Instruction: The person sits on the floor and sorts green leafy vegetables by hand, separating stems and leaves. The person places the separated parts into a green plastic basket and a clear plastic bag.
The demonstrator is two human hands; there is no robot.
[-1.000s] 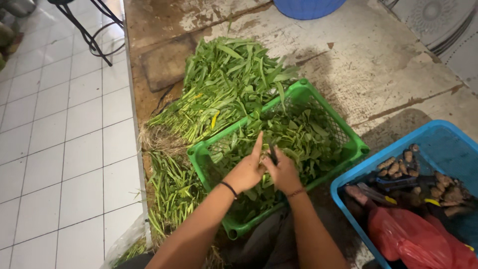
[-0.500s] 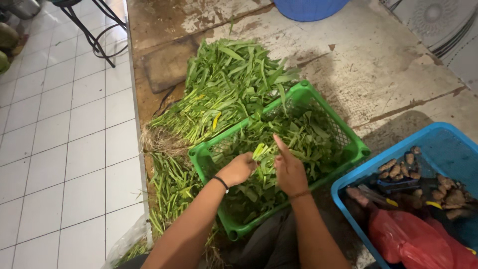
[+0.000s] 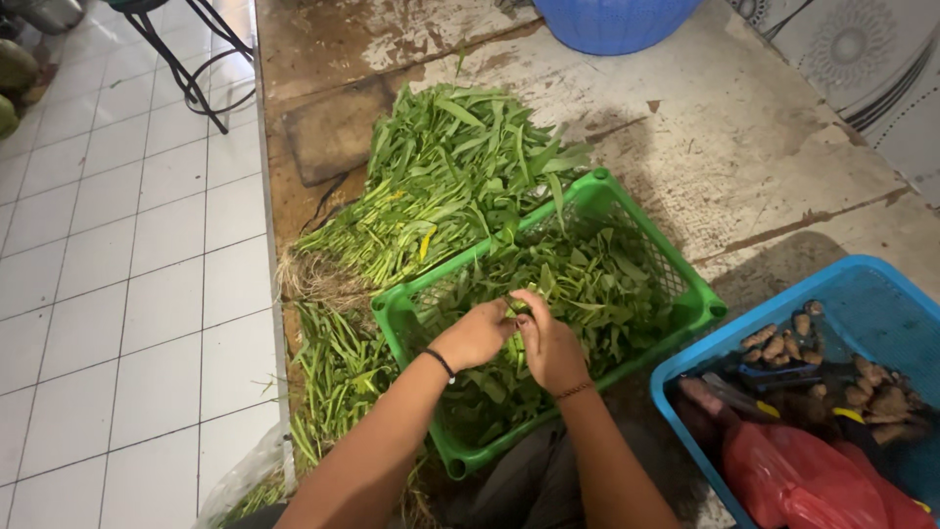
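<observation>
My left hand [image 3: 473,336] and my right hand [image 3: 548,341] meet over a green plastic basket [image 3: 691,290] filled with picked green leaves [image 3: 597,284]. Both hands pinch the same leafy green stem [image 3: 516,306] between their fingertips, just above the leaves in the basket. My left wrist wears a dark band, my right wrist a thin brown one. A large heap of long-stemmed greens with roots [image 3: 431,186] lies on the worn concrete beyond the basket's far left corner.
Stripped stems [image 3: 338,377] lie left of the basket beside white floor tiles [image 3: 137,294]. A blue basket [image 3: 862,294] at right holds brown roots [image 3: 862,362] and a red plastic bag [image 3: 798,475]. A blue tub [image 3: 612,20] stands at the top, a metal stand [image 3: 196,49] top left.
My hands were apart with the right one raised; they have drawn together and closed on one stem over the basket.
</observation>
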